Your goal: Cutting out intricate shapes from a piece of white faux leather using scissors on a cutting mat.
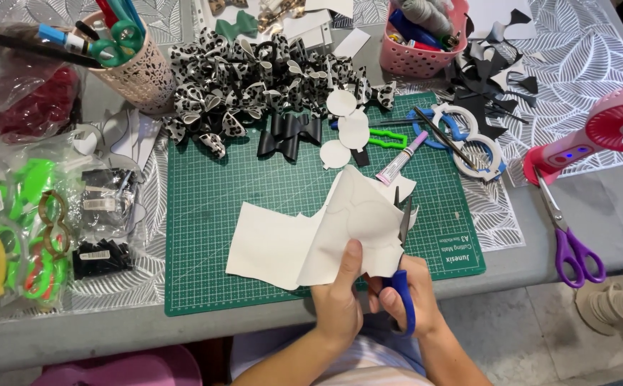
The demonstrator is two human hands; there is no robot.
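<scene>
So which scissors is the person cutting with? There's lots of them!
Start at the green cutting mat in the middle of the table. At its near edge the left hand holds a white sheet. The blue-handled scissors in the right hand are cutting it; the purple-handled scissors lie unheld, off the mat.

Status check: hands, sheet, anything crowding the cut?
Left hand pinching white sheet. Right hand working blue scissors into its edge. Glue tube lies just beyond.

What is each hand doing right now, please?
Left hand: closed on the white sheet, thumb on top.
Right hand: closed on the blue-handled scissors, blades at the sheet's edge.
</scene>
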